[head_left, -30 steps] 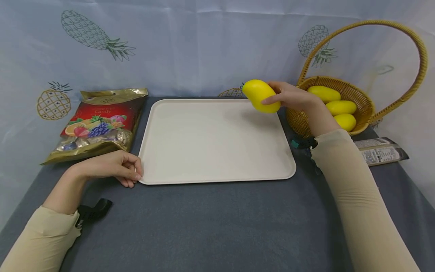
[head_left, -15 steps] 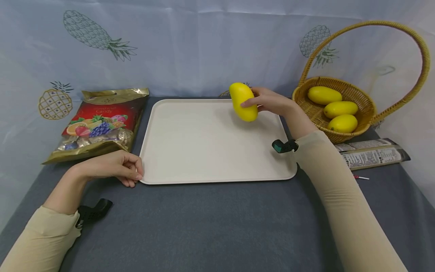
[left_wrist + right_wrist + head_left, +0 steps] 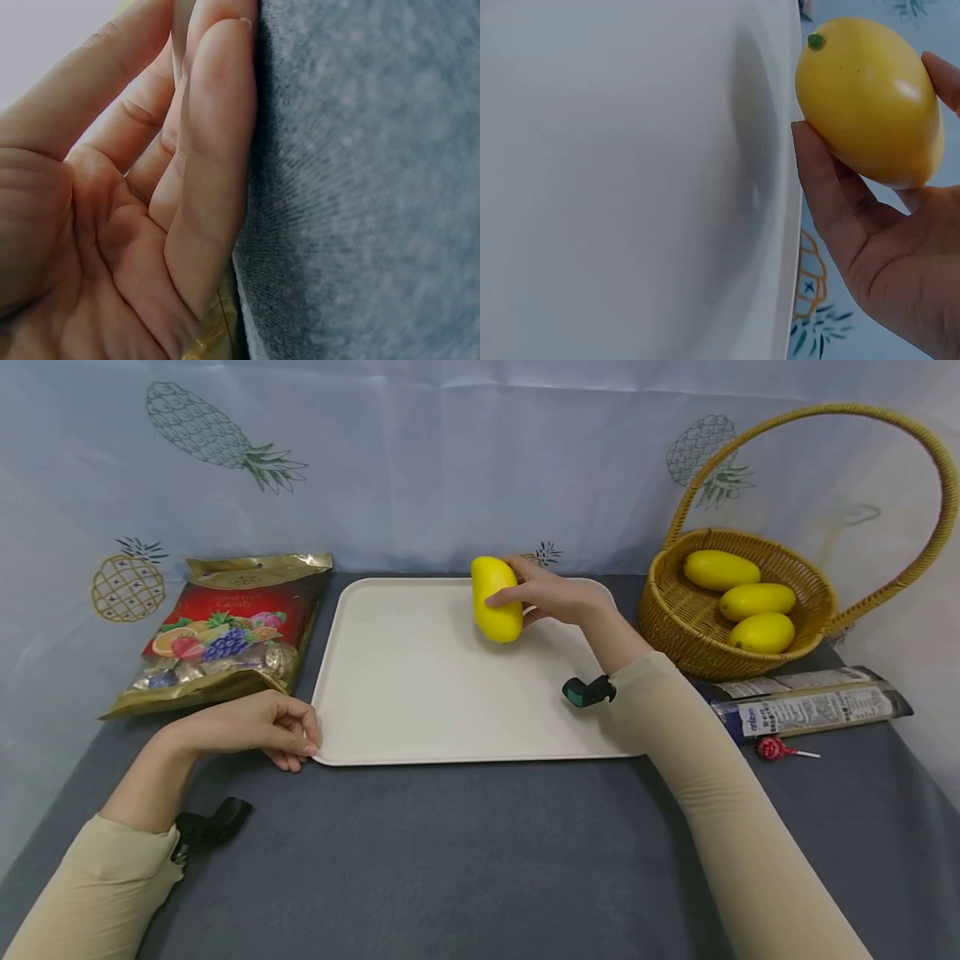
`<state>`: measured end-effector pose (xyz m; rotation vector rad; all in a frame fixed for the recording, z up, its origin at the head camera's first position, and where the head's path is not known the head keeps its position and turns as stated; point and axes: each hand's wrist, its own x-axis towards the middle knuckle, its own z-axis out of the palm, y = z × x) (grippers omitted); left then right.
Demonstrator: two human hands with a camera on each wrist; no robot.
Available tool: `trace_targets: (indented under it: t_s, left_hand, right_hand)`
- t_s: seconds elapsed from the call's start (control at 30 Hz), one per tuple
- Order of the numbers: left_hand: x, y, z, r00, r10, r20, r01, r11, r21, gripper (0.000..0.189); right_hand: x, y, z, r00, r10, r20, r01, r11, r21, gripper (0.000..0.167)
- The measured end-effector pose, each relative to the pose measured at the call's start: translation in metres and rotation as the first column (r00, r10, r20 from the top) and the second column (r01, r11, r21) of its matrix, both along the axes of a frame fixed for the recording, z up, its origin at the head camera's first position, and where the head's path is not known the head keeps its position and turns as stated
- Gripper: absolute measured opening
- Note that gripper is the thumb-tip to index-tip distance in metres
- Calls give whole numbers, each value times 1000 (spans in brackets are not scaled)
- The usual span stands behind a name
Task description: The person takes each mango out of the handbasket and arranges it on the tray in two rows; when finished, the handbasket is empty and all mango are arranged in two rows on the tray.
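Observation:
My right hand (image 3: 551, 593) holds a yellow mango (image 3: 495, 602) above the back part of a cream-coloured tray (image 3: 420, 693). In the right wrist view, the fingers and thumb grip the mango (image 3: 870, 97) from its sides, and a small green stem spot shows at one end. The tray's shadowed surface (image 3: 622, 165) lies beside it there. At the tray's front left corner, my left hand (image 3: 251, 727) pinches the rim. Close up in the left wrist view, this hand (image 3: 150, 195) has the thin tray edge between its fingers, low against the grey cloth.
A wicker basket (image 3: 671, 631) with a tall handle stands at the back right, with 3 yellow mangoes (image 3: 757, 600) inside. Long packets (image 3: 817, 706) and a red lollipop (image 3: 772, 748) lie in front of it. On the left rests a candy bag (image 3: 225, 627).
My right hand has carried the mango leftward and slightly lower over the tray, away from the basket. The packets and lollipop have come into sight. My left hand stays at the tray corner.

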<state>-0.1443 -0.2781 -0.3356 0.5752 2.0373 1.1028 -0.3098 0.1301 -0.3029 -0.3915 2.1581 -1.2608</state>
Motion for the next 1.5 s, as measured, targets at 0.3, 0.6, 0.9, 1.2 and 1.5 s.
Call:
trace_targets:
  t_s: [0.3,0.6,0.9,1.2,1.5]
  left_hand:
    - [1,2,1,1000,-28,-2,28,1000,10,16]
    - [0,3,-1,999,-50,2,50,998,31,16]
    - [-2,2,-3,998,-55,18,54,998,42,17]
    - [-2,2,-3,998,-57,22,56,998,40,18]
    - [-2,2,-3,998,-62,29,61,997,37,18]
  right_hand:
    - [4,-32,-9,1000,-9,7,9,1000,-8,83]
    - [8,-56,-14,999,-35,19,36,999,-40,79]
    - [8,-82,-18,998,-52,37,55,995,-80,79]
    - [7,-104,-22,996,-79,48,83,992,-91,78]
    - [2,-116,-19,989,-137,62,142,987,-81,76]
